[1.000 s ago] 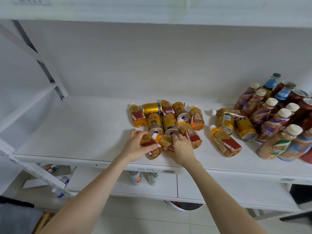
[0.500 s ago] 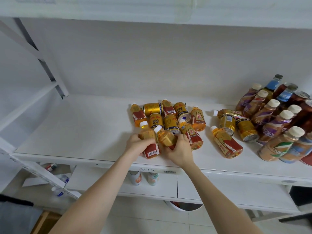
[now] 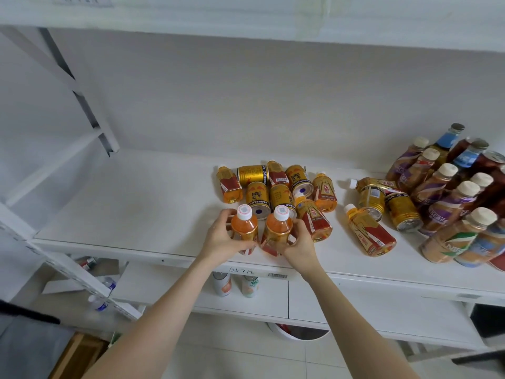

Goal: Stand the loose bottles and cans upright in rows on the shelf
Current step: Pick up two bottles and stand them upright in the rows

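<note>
Two small orange drink bottles with white caps stand upright side by side near the front edge of the white shelf [image 3: 123, 209]. My left hand [image 3: 221, 239] grips the left bottle [image 3: 244, 227] and my right hand [image 3: 296, 243] grips the right bottle [image 3: 278, 228]. Behind them lies a heap of gold cans [image 3: 257, 196] and more orange bottles [image 3: 313, 217] on their sides. Further right, another orange bottle [image 3: 369, 233] and gold cans [image 3: 403, 210] also lie flat.
Coffee bottles [image 3: 448, 203] and dark bottles with blue labels stand or lean packed at the shelf's right end. The shelf's left half is bare, bounded by a white frame post [image 3: 82, 99]. Cans [image 3: 222, 283] stand on a lower shelf.
Both hands took hold of two bottles lying at the front of the heap and tipped them up; they now stand upright with caps on top.
</note>
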`<action>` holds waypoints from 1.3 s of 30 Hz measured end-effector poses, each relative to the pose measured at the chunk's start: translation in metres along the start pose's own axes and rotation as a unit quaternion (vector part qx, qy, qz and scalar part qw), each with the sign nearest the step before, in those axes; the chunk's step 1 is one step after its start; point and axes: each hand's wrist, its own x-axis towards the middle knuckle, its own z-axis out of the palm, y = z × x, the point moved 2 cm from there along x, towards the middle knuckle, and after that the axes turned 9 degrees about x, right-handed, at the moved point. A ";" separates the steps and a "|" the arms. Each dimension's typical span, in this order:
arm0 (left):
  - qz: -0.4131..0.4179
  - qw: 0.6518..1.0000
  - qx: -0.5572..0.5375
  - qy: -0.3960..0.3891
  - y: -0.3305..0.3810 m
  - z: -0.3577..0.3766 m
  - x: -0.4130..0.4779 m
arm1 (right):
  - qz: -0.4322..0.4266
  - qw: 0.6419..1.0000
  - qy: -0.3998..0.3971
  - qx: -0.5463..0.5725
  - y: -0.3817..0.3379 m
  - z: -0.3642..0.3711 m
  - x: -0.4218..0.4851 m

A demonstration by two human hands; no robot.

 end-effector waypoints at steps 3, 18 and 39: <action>-0.006 0.998 0.008 0.057 0.003 0.007 -0.004 | -0.010 0.999 -0.002 -0.038 -0.005 -0.001 -0.002; -0.009 0.998 -0.061 -0.012 -0.007 -0.022 -0.003 | -0.033 0.997 -0.023 -0.062 -0.023 0.015 -0.007; 0.031 0.993 -0.001 -0.117 -0.078 -0.195 0.044 | -0.042 0.998 0.045 -0.014 -0.054 0.190 -0.004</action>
